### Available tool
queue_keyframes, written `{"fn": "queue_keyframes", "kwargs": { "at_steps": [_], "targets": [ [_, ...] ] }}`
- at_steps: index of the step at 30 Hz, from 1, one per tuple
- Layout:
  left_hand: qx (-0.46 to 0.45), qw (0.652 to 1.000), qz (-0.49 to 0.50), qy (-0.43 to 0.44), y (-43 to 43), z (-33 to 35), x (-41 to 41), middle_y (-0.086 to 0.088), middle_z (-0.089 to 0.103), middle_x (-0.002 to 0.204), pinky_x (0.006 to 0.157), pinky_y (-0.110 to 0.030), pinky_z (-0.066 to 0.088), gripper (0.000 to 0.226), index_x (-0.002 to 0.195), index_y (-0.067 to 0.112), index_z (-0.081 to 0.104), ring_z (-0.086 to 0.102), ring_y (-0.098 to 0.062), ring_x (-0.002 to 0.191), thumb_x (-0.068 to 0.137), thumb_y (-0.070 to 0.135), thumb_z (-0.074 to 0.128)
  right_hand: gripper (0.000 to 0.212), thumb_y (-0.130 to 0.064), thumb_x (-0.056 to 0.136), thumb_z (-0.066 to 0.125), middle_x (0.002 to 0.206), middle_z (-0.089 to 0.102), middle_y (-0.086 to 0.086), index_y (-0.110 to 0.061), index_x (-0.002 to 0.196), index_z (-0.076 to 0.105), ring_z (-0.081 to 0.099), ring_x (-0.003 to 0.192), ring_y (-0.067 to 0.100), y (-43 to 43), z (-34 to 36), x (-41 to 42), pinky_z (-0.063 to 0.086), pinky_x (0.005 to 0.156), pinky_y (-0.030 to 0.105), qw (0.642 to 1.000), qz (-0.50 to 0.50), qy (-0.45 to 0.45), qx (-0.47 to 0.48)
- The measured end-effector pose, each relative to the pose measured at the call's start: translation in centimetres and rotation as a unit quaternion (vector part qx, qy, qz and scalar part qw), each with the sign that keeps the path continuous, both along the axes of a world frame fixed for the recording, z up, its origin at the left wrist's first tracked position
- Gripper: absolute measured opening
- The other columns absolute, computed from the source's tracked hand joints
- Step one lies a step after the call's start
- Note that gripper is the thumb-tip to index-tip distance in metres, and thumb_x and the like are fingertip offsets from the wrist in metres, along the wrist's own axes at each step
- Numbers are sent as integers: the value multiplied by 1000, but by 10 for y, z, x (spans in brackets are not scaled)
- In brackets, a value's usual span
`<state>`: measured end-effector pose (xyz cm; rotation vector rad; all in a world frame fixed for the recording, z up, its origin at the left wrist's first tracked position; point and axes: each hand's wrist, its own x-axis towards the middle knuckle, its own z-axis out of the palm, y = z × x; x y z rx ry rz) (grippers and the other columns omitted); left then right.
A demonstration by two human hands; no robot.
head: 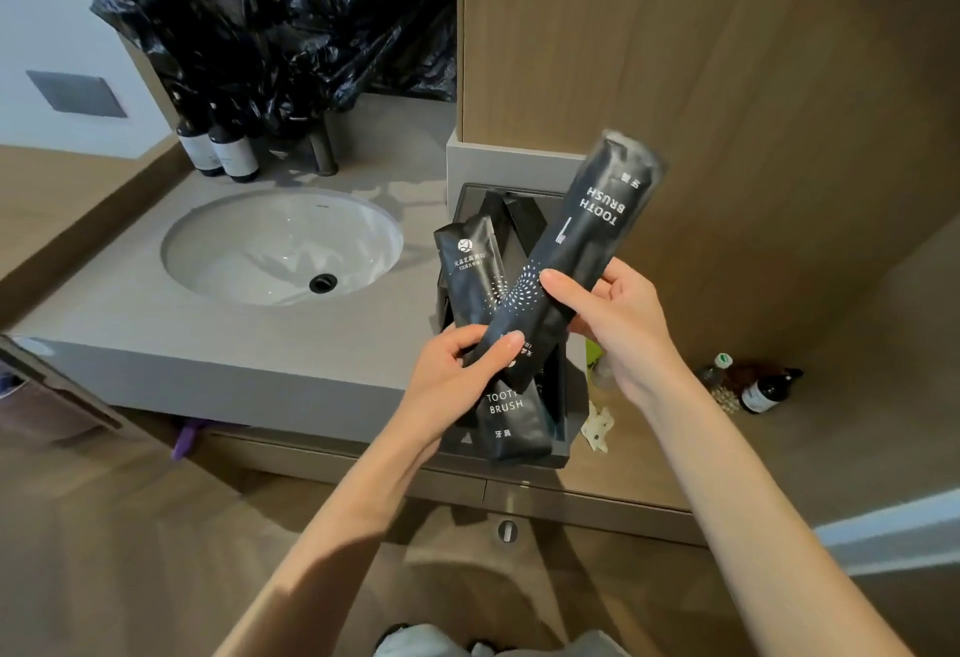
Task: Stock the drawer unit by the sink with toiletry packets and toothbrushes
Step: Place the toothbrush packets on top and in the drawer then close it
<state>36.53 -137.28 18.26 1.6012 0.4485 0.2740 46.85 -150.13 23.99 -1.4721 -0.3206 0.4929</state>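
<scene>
— Both grips clenched? 
— Yes: right hand (618,323) clasps one toothbrush packet (576,251) angled up over the open black drawer (563,427); left hand (457,370) clamps a second packet (498,360), its lower end inside the drawer.

— Room around them? 
— Grey tabletop (260,339) and sink (280,245) lie left, wood panel (727,58) close right. Two dark bottles (218,147) stand behind the sink.

Two black toothbrush packets: the upper packet (582,235) carries white lettering and a burst of white and pale blue dots beside the right hand's fingers (558,287); the lower packet (511,409), under the left hand's fingers (501,347), shows white lettering. Grey desk (156,334), white sink (280,245).
</scene>
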Motion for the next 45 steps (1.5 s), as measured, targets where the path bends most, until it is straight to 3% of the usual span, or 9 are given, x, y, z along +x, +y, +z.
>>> {"fn": "queue_keyframes", "kwargs": {
  "at_steps": [8,12,16,22,30,34,37,39,45],
  "targets": [
    [198,980,16,-5,71,17,3,7,64,74,74,-22,39,8,77,31,68,56,-13,82,84,34,68,33,-44,86,65,60,71,-1,-14,71,70,66,56,7,-8,-9,-9,57,60,22,931,2,-230,-283],
    [345,938,-8,14,102,28,5,1,54,83,65,-12,36,12,87,19,69,51,-10,74,83,30,69,27,-43,86,63,105,66,-15,-26,107,65,55,102,1,4,-6,-15,43,83,13,813,-1,-487,-319],
    [414,902,-120,13,110,44,3,4,53,91,65,-20,38,13,84,19,67,52,-6,77,83,32,69,43,-38,89,62,127,60,-9,-25,130,55,47,122,10,29,-3,-11,29,104,21,748,64,-557,-354],
    [420,896,-146,9,113,48,0,5,54,94,66,-9,37,20,95,16,72,53,-8,82,80,29,73,16,-32,92,60,96,67,-13,-27,107,62,61,81,6,37,-9,-11,40,67,21,803,156,-450,-359],
    [369,925,-82,27,127,34,-3,7,57,101,74,-10,42,28,93,22,73,56,-9,92,69,33,81,4,-29,87,67,88,71,-12,-28,90,69,65,84,3,4,-16,-9,49,73,22,890,138,-288,-325],
    [321,946,-21,35,131,16,-8,4,57,95,71,-5,40,17,93,27,73,57,-10,88,83,14,71,28,-27,86,69,57,50,-5,0,82,68,49,58,11,-9,-36,-6,45,73,29,922,113,-136,-344],
    [261,964,-7,44,128,4,-18,8,58,91,66,1,38,24,95,30,70,54,-3,82,86,9,66,28,-21,87,68,66,56,8,-1,69,64,54,55,4,-7,-53,-10,44,65,20,944,97,-3,-316],
    [208,977,-17,47,125,-2,-26,8,63,98,70,2,39,26,100,28,68,56,0,90,88,6,63,13,-17,88,68,83,73,14,-6,89,74,66,68,14,-1,-64,-10,53,65,26,955,73,88,-272],
    [143,988,-23,54,118,-13,-46,23,60,107,106,-27,33,32,100,37,64,49,-5,117,90,7,60,14,-7,94,58,87,71,6,-6,94,72,66,76,13,32,-94,2,54,64,23,960,35,166,-222]
  ]
}}
